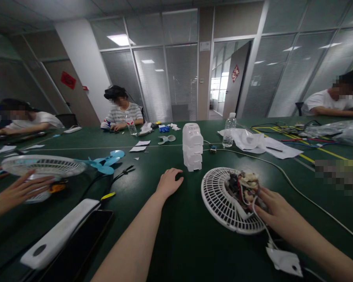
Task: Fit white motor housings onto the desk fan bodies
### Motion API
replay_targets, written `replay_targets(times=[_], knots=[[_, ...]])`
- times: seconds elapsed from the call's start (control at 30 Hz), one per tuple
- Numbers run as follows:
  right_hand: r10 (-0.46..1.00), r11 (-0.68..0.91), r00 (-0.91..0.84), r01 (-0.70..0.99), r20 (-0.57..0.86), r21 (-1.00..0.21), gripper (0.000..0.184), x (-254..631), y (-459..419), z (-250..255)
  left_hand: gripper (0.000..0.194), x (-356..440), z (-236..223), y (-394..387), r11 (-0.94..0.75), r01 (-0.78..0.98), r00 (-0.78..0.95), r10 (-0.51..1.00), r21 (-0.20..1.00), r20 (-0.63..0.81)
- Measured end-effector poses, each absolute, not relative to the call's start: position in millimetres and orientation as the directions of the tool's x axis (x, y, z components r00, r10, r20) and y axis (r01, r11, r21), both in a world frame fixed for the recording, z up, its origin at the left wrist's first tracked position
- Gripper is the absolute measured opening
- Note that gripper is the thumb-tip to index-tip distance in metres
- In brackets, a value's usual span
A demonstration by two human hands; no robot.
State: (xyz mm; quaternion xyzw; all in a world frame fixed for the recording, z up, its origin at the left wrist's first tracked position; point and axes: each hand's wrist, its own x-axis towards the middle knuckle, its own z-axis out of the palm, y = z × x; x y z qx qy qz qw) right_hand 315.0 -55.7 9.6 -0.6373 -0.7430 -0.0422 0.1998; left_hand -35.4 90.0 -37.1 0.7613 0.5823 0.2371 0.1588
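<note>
white fan cage lies on the table; the right hand grips its wiry motor, the left hand rests empty. this seems the steadying step; next likely needs gentleness.

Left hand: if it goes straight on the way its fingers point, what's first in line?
Most likely the white plastic housing, standing just beyond the fingertips of the left hand. The exact gap, and whether it would hit squarely or clip the side, is unclear from one view.
</note>
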Motion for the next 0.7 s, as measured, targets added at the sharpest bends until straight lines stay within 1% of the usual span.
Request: replay_targets(times=[0.1, 0.27, 0.4, 0.6, 0.7], knots=[[0.942, 0.253, -0.21, 0.957, 0.26, -0.143, 0.054, 274.7, -53.9, 15.5, 0.03, -35.0, -37.6, 91.4, -0.277, 0.776, 0.203, 0.96, 0.566, 0.192], [0.947, 0.254, -0.217, 0.957, 0.239, -0.137, 0.055, 226.0, -48.9, 23.4, 0.031, -35.2, -38.6, 96.2, -0.251, 0.697, 0.157, 0.967, 0.672, 0.198], [0.952, 0.25, -0.217, 0.958, 0.218, -0.139, 0.058, 207.6, -45.8, 25.1, 0.032, -37.4, -43.7, 101.5, -0.223, 0.62, 0.107, 0.974, 0.752, 0.2], [0.931, 0.361, -0.333, 0.895, 0.149, -0.26, 0.053, 210.5, -43.1, 29.5, 0.033, -42.6, -49.4, 108.9, -0.173, 0.531, 0.035, 0.983, 0.83, 0.183], [0.927, 0.375, -0.358, 0.874, 0.114, -0.309, 0.059, 217.8, -38.6, 39.5, 0.032, -43.8, -49.6, 110.8, -0.155, 0.502, 0.01, 0.985, 0.851, 0.174]])
